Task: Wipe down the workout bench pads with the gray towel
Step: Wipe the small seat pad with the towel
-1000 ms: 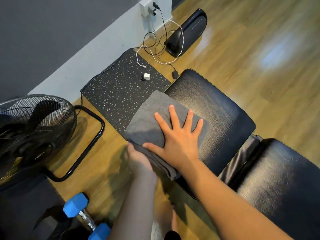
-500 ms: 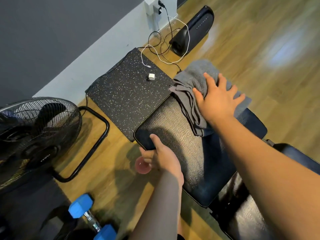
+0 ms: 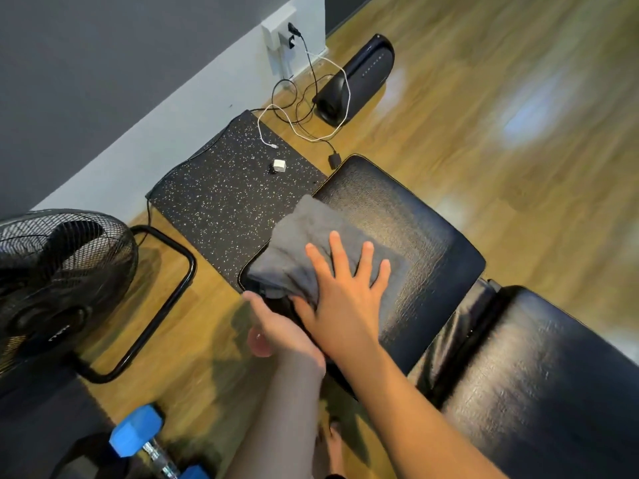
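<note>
The right hand (image 3: 345, 299) lies flat on the gray towel (image 3: 304, 250) near the middle of the frame, fingers straight and spread, pressing the cloth down onto the seat pad (image 3: 415, 243) of the black workout bench. The towel is bunched and folded, lying on the pad's left end; most of it shows up and to the left of the fingertips, while the palm covers its lower right part, and a fold hangs toward the pad's left edge. Just below and left of the towel, the left hand (image 3: 280, 333) is at the near left corner of the pad, thumb pointing up toward the cloth; its fingers curl around something small and pinkish (image 3: 259, 344) that I cannot make out clearly. The second, longer bench pad (image 3: 553, 375) fills the lower right of the frame, set apart from the seat pad by a dark gap. At upper centre a speckled black floor mat (image 3: 221, 202) lies against the wall, with a small white charger (image 3: 279, 165) and loose cables (image 3: 304, 119) on and beside it, and a black speaker (image 3: 359, 77) further up. A black fan (image 3: 58, 281) stands at the left edge, and a blue dumbbell (image 3: 138, 433) lies at the bottom left.
</note>
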